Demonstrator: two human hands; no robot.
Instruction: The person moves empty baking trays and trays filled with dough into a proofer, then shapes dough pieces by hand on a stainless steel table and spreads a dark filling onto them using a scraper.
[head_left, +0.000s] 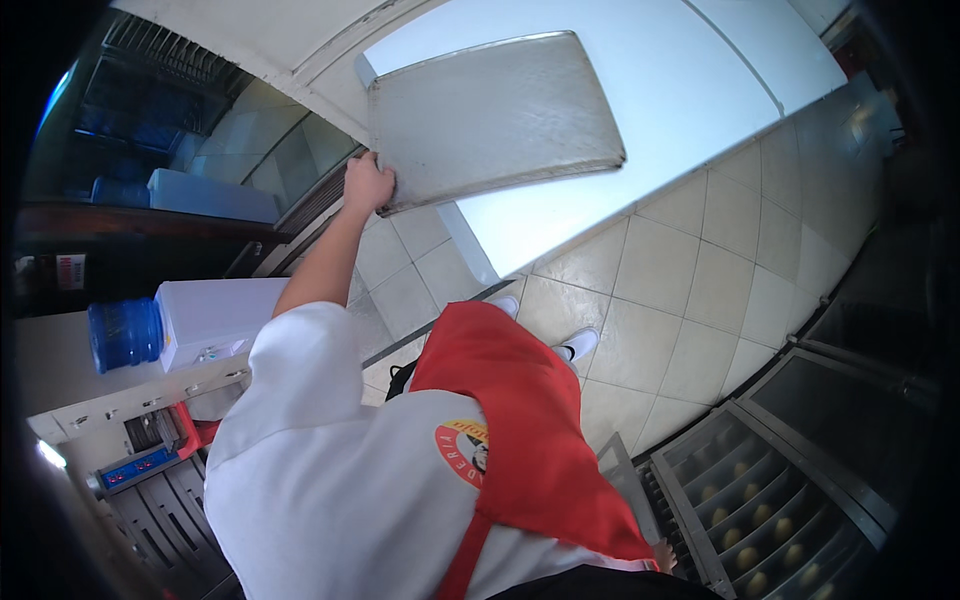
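My left arm stretches forward, and my left hand (370,184) is closed on the near left corner of a grey metal baking tray (500,115). The tray is bare and lies over a long white worktop (660,150), its left end reaching past the worktop's edge. At the lower right, only a small part of my right hand (664,555) shows beyond my red apron (510,420). It is beside a grey panel (630,482) and a rack cabinet; its fingers are mostly hidden, so its grip cannot be made out.
Inside the rack cabinet (725,500), several trays carry small pale dough pieces (748,557). A water dispenser with a blue bottle (125,333) stands at left, near a scale with a blue display (138,467). A dark window (150,130) is far left. Tiled floor (650,270) runs between worktop and cabinet.
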